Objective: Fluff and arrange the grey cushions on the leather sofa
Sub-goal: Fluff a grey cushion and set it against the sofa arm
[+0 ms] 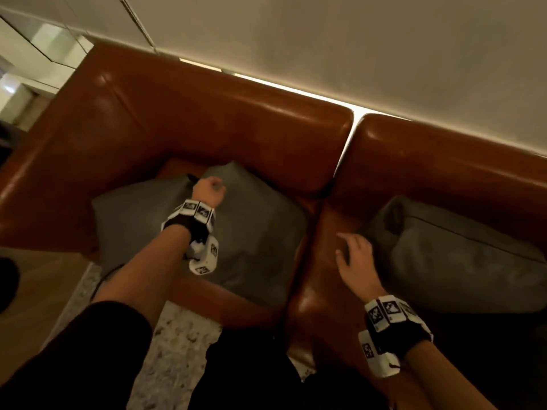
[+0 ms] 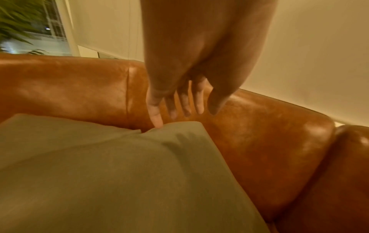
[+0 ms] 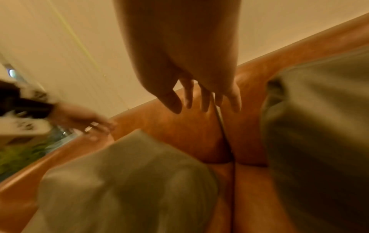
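Note:
Two grey cushions lie on the brown leather sofa (image 1: 236,119). The left cushion (image 1: 251,238) (image 2: 119,173) (image 3: 129,181) sits in the sofa's corner, dented along its top edge. My left hand (image 1: 214,187) (image 2: 179,113) reaches over it with straight fingers, and one fingertip (image 2: 157,124) touches that top edge. The right cushion (image 1: 458,255) (image 3: 319,134) slumps against the backrest of the second seat. My right hand (image 1: 352,255) (image 3: 205,107) hovers with spread fingers over the bare seat between the cushions, holding nothing.
A gap (image 1: 343,161) splits the sofa into two sections. The armrest (image 1: 59,173) closes the left end, with a wall (image 1: 355,39) right behind the backrest. A speckled rug (image 1: 177,335) and wooden floor (image 1: 38,291) lie in front. A plant (image 2: 18,18) stands beyond the armrest.

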`<state>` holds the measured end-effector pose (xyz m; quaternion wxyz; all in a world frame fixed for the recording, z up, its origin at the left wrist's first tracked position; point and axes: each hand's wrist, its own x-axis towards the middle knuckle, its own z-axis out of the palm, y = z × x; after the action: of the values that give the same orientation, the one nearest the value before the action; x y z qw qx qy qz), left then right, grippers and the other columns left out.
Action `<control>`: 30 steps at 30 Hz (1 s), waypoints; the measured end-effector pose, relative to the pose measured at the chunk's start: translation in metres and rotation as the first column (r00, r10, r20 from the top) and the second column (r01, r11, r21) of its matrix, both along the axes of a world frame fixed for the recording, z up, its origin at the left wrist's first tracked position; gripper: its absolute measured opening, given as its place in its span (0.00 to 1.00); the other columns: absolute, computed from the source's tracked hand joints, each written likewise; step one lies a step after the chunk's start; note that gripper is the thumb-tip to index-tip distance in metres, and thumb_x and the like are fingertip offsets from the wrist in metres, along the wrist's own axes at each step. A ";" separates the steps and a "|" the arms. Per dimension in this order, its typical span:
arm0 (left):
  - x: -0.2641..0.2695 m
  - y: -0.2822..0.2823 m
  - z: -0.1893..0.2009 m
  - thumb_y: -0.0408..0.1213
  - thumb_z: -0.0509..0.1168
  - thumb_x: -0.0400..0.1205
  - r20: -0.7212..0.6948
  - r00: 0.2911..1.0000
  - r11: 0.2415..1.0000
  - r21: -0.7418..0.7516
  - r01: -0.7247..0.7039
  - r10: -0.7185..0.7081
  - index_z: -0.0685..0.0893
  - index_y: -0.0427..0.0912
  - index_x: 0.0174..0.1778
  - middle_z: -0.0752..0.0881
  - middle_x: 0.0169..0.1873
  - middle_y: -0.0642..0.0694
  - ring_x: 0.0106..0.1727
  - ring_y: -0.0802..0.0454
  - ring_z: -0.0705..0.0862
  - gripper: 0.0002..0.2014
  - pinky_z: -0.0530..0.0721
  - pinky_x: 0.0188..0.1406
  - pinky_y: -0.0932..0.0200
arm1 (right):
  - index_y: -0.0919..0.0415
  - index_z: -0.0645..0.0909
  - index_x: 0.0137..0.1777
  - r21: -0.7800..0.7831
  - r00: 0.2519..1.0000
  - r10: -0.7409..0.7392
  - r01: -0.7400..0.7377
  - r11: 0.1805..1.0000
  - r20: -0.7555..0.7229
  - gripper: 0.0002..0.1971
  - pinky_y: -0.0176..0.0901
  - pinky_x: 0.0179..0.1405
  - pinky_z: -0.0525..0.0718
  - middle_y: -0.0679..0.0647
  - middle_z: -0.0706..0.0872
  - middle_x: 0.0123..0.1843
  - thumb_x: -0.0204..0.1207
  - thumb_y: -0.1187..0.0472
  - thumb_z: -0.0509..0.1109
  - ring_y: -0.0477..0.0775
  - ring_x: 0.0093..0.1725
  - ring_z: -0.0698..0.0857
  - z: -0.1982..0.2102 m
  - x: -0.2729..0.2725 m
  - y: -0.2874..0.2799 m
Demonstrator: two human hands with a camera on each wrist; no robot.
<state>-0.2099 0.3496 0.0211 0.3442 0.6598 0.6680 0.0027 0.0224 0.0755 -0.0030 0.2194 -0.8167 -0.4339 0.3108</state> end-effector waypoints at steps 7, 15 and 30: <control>0.018 0.088 -0.061 0.53 0.61 0.81 -0.214 0.907 0.923 -0.218 0.317 -0.363 0.58 0.39 0.80 0.58 0.81 0.36 0.81 0.36 0.59 0.36 0.62 0.80 0.43 | 0.62 0.68 0.74 -0.303 0.957 0.128 -0.208 0.930 -0.262 0.25 0.48 0.73 0.66 0.61 0.75 0.70 0.78 0.56 0.57 0.61 0.71 0.73 -0.036 -0.150 0.032; 0.027 0.076 -0.064 0.40 0.61 0.82 -0.089 0.930 0.934 -0.008 0.358 -0.357 0.78 0.36 0.59 0.82 0.60 0.36 0.66 0.37 0.77 0.14 0.72 0.70 0.41 | 0.58 0.60 0.81 -0.280 0.941 -0.041 -0.058 0.958 -0.336 0.28 0.50 0.79 0.66 0.61 0.66 0.78 0.82 0.59 0.61 0.59 0.77 0.68 -0.042 -0.193 0.073; -0.026 0.023 0.085 0.30 0.67 0.77 0.708 0.521 0.879 0.377 0.293 -0.477 0.76 0.44 0.40 0.80 0.43 0.58 0.50 0.78 0.77 0.06 0.71 0.55 0.79 | 0.50 0.72 0.65 -0.010 0.510 -0.724 0.815 0.580 -0.464 0.24 0.56 0.65 0.80 0.51 0.81 0.62 0.75 0.37 0.63 0.58 0.65 0.80 0.032 -0.011 0.124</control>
<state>-0.2361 0.3728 0.1064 0.5203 0.7548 0.2810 0.2840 0.0119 0.1998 0.0288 0.5069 -0.8081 0.0046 0.2999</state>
